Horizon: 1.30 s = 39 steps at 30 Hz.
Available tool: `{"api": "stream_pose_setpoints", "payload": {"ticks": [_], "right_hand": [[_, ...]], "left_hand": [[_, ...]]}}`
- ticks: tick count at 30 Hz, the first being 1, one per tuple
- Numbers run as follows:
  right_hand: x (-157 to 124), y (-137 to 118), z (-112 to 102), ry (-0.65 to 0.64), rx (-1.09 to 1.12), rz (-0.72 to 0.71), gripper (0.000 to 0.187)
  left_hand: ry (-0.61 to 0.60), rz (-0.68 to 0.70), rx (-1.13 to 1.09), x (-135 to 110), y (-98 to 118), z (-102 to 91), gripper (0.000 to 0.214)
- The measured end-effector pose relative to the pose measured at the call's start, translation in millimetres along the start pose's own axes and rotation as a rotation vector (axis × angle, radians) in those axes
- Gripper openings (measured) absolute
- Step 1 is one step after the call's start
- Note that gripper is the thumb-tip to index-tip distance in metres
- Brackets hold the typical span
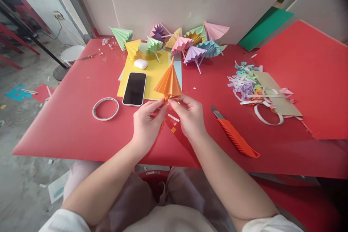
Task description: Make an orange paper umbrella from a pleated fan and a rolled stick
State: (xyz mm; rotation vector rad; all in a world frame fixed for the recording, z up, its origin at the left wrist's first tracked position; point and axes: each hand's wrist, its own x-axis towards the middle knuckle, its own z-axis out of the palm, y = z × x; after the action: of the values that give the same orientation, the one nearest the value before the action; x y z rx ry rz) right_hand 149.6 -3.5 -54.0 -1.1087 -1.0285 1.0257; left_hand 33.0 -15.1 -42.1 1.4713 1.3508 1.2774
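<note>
An orange pleated paper umbrella (pixel 169 79) is held up above the red table, its pointed tip upward. My left hand (pixel 149 120) pinches its lower end from the left. From the right, my right hand (pixel 189 114) grips the same lower part, thumb and fingers pressed together. The fingers partly hide the umbrella's base. Beneath the hands lie a white paper strip (pixel 173 117) and a small orange scrap (pixel 173 129).
Several finished paper umbrellas (pixel 181 45) stand along the wall. A phone (pixel 134 89), white earbud case (pixel 140 64) and yellow paper (pixel 160 70) lie ahead. A tape roll (pixel 106 109) is left; an orange utility knife (pixel 236 134), paper shreds (pixel 244 87) and another tape roll (pixel 258 119) are right.
</note>
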Motion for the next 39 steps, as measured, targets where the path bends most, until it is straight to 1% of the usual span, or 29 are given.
{"api": "stream_pose_setpoints", "payload": {"ticks": [5,9,12,14,17,22,27,30,39], "right_hand": [[-0.4,4.0,-0.6,0.014,-0.063,-0.002,0.013],[-0.8,6.1,-1.1,0.007,-0.1,0.001,0.016],[-1.3,6.2,-0.8,-0.023,-0.076,0.006,0.014],[-1.5,6.1,-0.4,-0.035,-0.058,0.005,0.012],[-1.5,6.0,0.4,-0.019,-0.052,0.008,0.01],[-1.8,2.9,1.4,-0.021,-0.066,0.011,0.009],[-1.8,-0.8,0.0,-0.062,-0.06,-0.015,0.009],[-1.4,-0.4,-1.4,-0.078,-0.092,-0.034,0.01],[-2.2,-1.4,-3.2,-0.084,-0.275,-0.189,0.011]], "left_hand": [[-0.013,-0.024,-0.027,-0.6,1.0,1.3,0.017],[0.013,-0.055,-0.078,-0.3,2.6,1.3,0.015],[0.028,-0.133,-0.183,2.4,1.4,0.7,0.014],[0.018,-0.196,-0.275,4.7,-0.1,0.6,0.013],[-0.002,-0.264,-0.379,7.6,-1.3,0.6,0.015],[-0.016,-0.32,-0.429,9.6,0.6,-0.3,0.018],[-0.035,-0.317,-0.435,9.9,-0.1,-1.7,0.018],[-0.031,-0.311,-0.435,10.3,-1.3,-2.1,0.017],[-0.029,-0.251,-0.407,10.5,-2.7,-2.4,0.016]]}}
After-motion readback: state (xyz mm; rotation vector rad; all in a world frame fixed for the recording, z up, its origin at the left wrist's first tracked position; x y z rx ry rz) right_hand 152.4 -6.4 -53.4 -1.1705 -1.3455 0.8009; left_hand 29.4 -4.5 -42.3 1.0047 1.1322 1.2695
